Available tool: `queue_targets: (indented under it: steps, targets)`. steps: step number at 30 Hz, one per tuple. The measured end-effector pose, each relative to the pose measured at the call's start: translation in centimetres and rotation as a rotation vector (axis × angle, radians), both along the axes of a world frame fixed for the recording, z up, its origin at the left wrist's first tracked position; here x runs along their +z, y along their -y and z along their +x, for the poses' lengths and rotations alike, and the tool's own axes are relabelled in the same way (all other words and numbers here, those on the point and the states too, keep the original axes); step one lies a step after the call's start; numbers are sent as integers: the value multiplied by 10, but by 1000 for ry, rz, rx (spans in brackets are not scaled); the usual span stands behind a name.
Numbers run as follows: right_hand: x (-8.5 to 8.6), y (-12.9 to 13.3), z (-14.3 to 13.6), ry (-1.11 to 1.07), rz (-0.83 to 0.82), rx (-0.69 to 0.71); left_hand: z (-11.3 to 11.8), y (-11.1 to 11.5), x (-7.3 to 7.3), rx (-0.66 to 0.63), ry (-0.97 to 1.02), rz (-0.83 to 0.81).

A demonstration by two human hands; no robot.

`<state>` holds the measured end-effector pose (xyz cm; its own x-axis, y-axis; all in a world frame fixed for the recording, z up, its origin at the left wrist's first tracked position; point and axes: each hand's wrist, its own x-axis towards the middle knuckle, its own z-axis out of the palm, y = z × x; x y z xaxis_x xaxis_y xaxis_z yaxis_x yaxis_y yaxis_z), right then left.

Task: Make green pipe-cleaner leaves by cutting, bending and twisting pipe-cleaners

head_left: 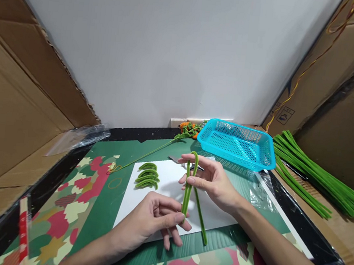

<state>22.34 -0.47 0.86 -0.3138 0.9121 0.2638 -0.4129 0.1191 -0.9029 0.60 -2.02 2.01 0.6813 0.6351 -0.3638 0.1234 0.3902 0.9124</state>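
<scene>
A green pipe cleaner (200, 216) is held between both hands above a white sheet of paper (173, 172). It is bent over at the top, and one loose end hangs down to the right. My left hand (163, 217) pinches the lower end of the folded part between thumb and fingers. Higher up, my right hand (211, 180) grips the pipe cleaner near the bend. Several short curved green pieces (147, 176) lie stacked in a column on the left of the paper. Scissors (177, 160) lie partly hidden behind my right hand.
A blue plastic basket (236, 149) stands at the back right. Beyond it lies a bundle of green pipe cleaners (321, 173). An orange flower with a green stem (190, 129) rests at the back. Cardboard walls (22, 65) flank the table, and a plastic bag (78, 139) lies left.
</scene>
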Motion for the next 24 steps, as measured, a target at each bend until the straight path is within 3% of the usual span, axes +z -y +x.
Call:
queue_targets:
  steps: [9,24]
  targets:
    - [4,4,-3,-6,-74,52,-3,-1,0,-20,-32,-42]
    - [6,4,-6,19,-39,20,-3,0,4,-29,-59,-46]
